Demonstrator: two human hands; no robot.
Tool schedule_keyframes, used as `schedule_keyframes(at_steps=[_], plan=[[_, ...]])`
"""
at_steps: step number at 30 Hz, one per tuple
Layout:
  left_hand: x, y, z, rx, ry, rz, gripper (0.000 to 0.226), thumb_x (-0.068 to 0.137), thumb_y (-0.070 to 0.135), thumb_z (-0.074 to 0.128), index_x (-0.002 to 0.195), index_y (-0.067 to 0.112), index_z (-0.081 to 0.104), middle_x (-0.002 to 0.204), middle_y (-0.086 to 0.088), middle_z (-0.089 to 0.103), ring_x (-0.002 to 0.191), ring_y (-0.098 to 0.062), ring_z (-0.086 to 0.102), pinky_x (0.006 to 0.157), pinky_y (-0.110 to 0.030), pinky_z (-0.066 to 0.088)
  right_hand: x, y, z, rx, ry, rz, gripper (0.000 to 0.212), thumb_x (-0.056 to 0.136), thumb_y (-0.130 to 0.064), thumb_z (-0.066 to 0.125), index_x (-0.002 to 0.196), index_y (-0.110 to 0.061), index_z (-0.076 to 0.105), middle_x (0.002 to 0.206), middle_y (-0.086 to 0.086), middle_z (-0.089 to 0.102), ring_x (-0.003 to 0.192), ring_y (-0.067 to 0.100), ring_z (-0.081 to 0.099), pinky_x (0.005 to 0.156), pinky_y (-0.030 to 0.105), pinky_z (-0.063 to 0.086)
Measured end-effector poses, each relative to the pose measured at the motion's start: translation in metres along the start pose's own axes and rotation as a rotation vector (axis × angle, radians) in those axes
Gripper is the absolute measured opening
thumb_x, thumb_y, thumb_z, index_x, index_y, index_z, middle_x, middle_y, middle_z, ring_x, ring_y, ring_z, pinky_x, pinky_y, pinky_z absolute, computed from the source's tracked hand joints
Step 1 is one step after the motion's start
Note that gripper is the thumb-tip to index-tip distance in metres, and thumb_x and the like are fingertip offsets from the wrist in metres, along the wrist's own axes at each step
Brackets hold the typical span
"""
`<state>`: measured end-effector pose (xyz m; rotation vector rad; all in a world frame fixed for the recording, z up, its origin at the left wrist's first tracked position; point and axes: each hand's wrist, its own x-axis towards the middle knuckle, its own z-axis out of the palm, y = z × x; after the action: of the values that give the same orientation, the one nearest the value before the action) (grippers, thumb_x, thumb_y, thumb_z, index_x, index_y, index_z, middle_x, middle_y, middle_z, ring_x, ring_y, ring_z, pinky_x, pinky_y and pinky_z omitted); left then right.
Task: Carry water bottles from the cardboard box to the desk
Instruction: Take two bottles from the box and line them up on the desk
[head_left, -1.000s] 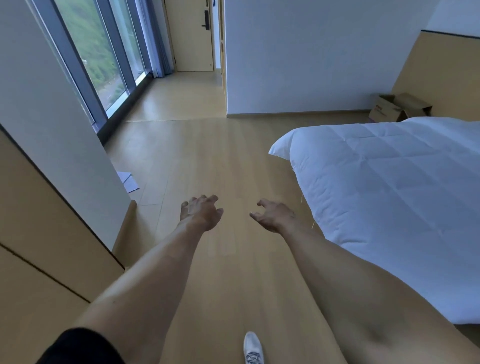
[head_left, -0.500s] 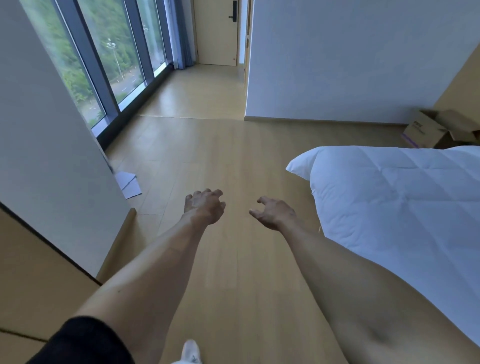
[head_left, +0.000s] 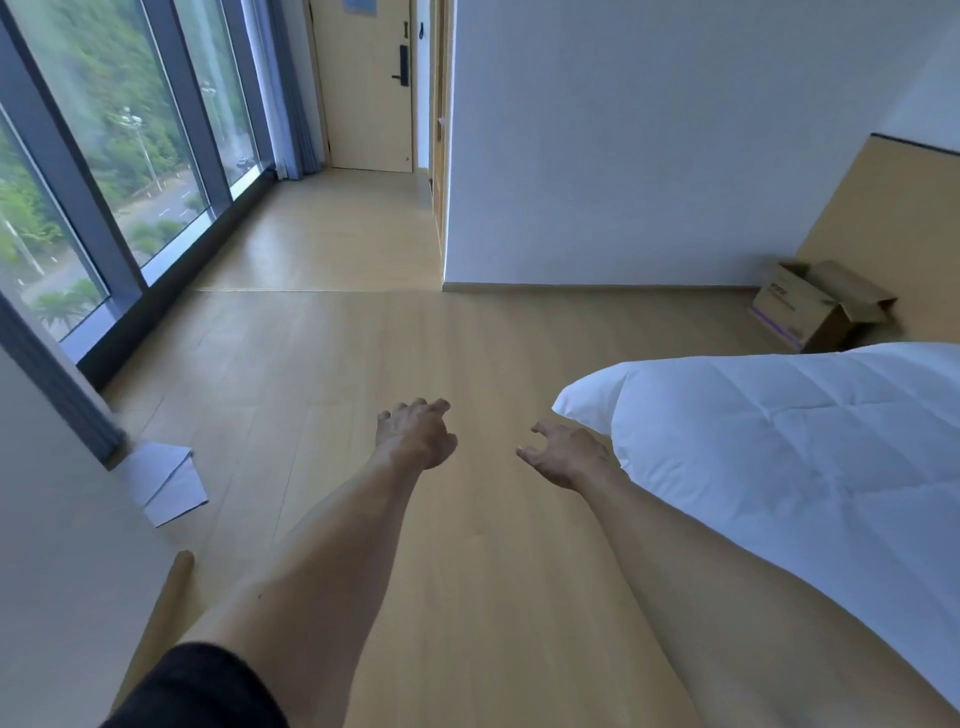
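Left arm stretched forward over wood floor (head_left: 322, 374), black sleeve (head_left: 197, 691) at shoulder. Left hand (head_left: 415, 434) back-up, fingers loosely curled, holding nothing. Right arm also extended, running along bed edge. Right hand (head_left: 566, 454) palm turned inward, fingers and thumb loosely spread, empty. Hands near each other, apart, both above bare floor, touching nothing.

Cardboard box (head_left: 821, 306) far right on floor, against white wall (head_left: 649, 145) and tan panel, just beyond bed corner, well apart from both hands. Brown, top flaps open and splayed, dark print on side, purple stripe along bottom edge. Inside not visible, bottles cannot be made out.

Elsewhere left to right: tall window (head_left: 104, 171), white paper sheets (head_left: 166, 480) on floor, door (head_left: 363, 88) at back, bed (head_left: 805, 467) with white quilted duvet.
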<state>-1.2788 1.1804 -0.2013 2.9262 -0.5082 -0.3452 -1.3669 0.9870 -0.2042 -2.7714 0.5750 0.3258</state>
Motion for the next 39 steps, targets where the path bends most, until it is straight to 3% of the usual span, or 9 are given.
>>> schedule_keyframes(at_steps=[9,13,23,33,39], plan=[[0.159,-0.009,-0.029,-0.007,-0.003,0.11,0.056,0.097,0.041,0.048,0.151,0.035,0.037,0.146,-0.002,0.049,0.133,-0.028,0.045,0.11,-0.041,0.032,0.135,-0.032,-0.035,0.056,0.024,0.067,0.06,0.096,-0.056,0.046,0.149,-0.029,0.039,0.147,0.002,0.048,0.133,0.024,0.047,0.096,0.037,0.042],[0.223,-0.006,-0.034,-0.007,-0.009,0.134,0.056,0.097,0.041,0.048,0.151,0.035,0.036,0.146,-0.003,0.049,0.133,-0.029,0.045,0.11,-0.042,0.033,0.198,-0.037,-0.042,0.087,0.033,0.075,0.061,0.096,-0.056,0.047,0.149,-0.028,0.04,0.147,0.002,0.048,0.133,0.024,0.047,0.103,0.038,0.042],[0.417,0.0,-0.079,0.07,0.01,0.09,0.057,0.098,0.044,0.049,0.153,0.034,0.034,0.149,-0.002,0.047,0.135,-0.028,0.044,0.111,-0.041,0.032,0.403,-0.053,-0.077,0.156,0.009,0.044,0.06,0.094,-0.058,0.048,0.146,-0.03,0.042,0.147,0.003,0.049,0.133,0.026,0.047,0.105,0.037,0.042],[0.593,0.037,-0.112,0.066,0.015,0.068,0.057,0.098,0.045,0.049,0.152,0.035,0.035,0.147,-0.001,0.049,0.134,-0.027,0.045,0.111,-0.041,0.032,0.577,-0.038,-0.134,0.15,-0.019,0.044,0.062,0.094,-0.059,0.049,0.147,-0.029,0.043,0.148,0.005,0.049,0.134,0.027,0.047,0.107,0.037,0.042],[0.702,0.075,-0.11,0.069,-0.022,0.158,0.057,0.097,0.045,0.048,0.152,0.036,0.036,0.147,-0.002,0.048,0.134,-0.027,0.045,0.109,-0.04,0.032,0.663,-0.011,-0.154,0.153,-0.011,0.123,0.064,0.094,-0.059,0.047,0.149,-0.029,0.04,0.149,0.006,0.048,0.135,0.028,0.046,0.106,0.038,0.041]])
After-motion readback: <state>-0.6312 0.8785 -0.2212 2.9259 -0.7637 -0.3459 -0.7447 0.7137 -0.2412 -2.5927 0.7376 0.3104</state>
